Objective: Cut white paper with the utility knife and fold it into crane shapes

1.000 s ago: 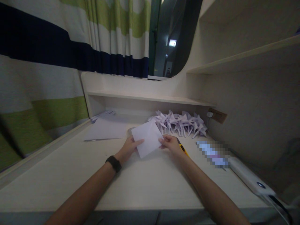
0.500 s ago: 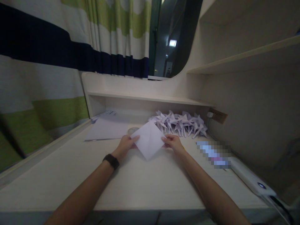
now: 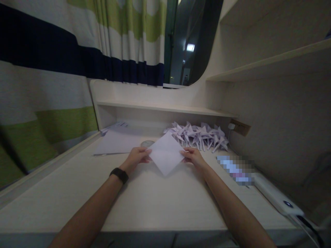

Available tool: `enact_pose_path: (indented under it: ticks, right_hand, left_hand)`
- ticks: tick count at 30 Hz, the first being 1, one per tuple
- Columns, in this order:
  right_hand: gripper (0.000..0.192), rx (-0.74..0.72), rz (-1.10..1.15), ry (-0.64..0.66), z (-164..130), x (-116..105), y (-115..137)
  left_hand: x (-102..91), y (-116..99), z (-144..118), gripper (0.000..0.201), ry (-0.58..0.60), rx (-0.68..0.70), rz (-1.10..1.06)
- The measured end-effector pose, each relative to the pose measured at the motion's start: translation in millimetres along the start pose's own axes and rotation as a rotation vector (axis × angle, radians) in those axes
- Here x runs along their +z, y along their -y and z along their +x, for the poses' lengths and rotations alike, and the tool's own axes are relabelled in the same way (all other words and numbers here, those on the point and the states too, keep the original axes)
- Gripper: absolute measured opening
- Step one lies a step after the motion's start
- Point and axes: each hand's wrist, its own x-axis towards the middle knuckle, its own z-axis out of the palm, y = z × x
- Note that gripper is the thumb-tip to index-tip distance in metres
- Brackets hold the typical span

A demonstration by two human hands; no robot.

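Two hands (image 3: pixel 137 159), one paper square (image 3: pixel 167 156)

No readable text anywhere. The flat object (image 3: pixel 236 169) on the counter (image 3: pixel 160 203) is pixelated, so nothing legible there. The sheets (image 3: pixel 117 128) at the back left show faint print, too small and dim to read.

A pixelated patch (image 3: pixel 236 169) hides something near the desk's (image 3: pixel 160 203) right edge; the cable (image 3: pixel 310 227) runs off-frame.
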Motion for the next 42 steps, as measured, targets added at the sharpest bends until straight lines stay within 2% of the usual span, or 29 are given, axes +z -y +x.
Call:
enact_pose_path:
  ticks: [4,8,12,13,15,17,19,21,22,25,29,31,35,39,42]
  right_hand:
    - [0.033,0.041,0.007,0.107,-4.7,1.3,1.3]
    - [0.034,0.060,0.074,0.106,-5.5,1.9,3.4]
    - [0.067,0.010,0.111,0.094,-5.9,2.2,10.5]
    - [0.069,-0.009,0.107,0.106,-6.6,2.2,12.7]
    - [0.058,-0.028,0.087,0.139,-8.9,2.0,17.4]
    - [0.043,-0.020,0.070,0.198,-11.7,1.2,21.7]
    - [0.045,0.004,0.060,0.315,-13.9,0.0,24.5]
    - [0.054,0.007,0.045,0.397,-14.3,-1.3,24.5]
    - [0.056,-0.003,0.037,0.398,-13.8,-1.8,23.2]
    - [0.046,-0.050,0.035,0.287,-10.3,-3.3,16.7]
    - [0.034,-0.059,0.072,0.190,-6.2,-5.9,10.7]
    - [0.032,-0.053,0.098,0.171,-5.2,-7.1,10.8]
    - [0.030,-0.010,0.186,0.096,-4.3,-6.4,14.0]
    - [0.023,0.015,0.253,-0.023,-3.8,-3.5,16.8]
    - [0.019,0.037,0.256,-0.066,-3.1,-3.8,17.0]
  left_hand:
    - [-2.5,2.2,2.5,0.031,0.056,-0.012,-0.046]
    - [-4.1,3.2,4.1,0.030,0.080,-0.043,-0.106]
    - [-5.3,3.5,4.0,0.027,0.057,-0.045,-0.161]
    - [-6.0,3.8,4.3,0.026,0.052,-0.034,-0.174]
    - [-7.8,4.3,5.0,0.030,0.047,-0.002,-0.211]
    - [-9.8,4.4,6.0,0.043,0.049,0.031,-0.243]
    - [-11.6,3.8,6.8,0.049,0.057,0.060,-0.252]
    - [-12.7,2.4,6.9,0.038,0.055,0.080,-0.245]
    - [-13.0,1.5,6.6,0.031,0.052,0.089,-0.241]
    - [-13.2,-2.5,3.8,0.020,0.091,0.107,-0.239]
    - [-12.2,-6.8,-1.0,0.029,0.239,0.099,-0.195]
    - [-10.0,-6.8,-1.5,0.028,0.213,0.094,-0.133]
    - [-2.8,-4.6,-0.4,0.028,0.088,0.100,-0.005]
    - [3.5,-6.1,-2.9,0.031,0.120,0.104,0.025]
    - [5.1,-8.7,-5.7,0.030,0.154,0.109,0.022]
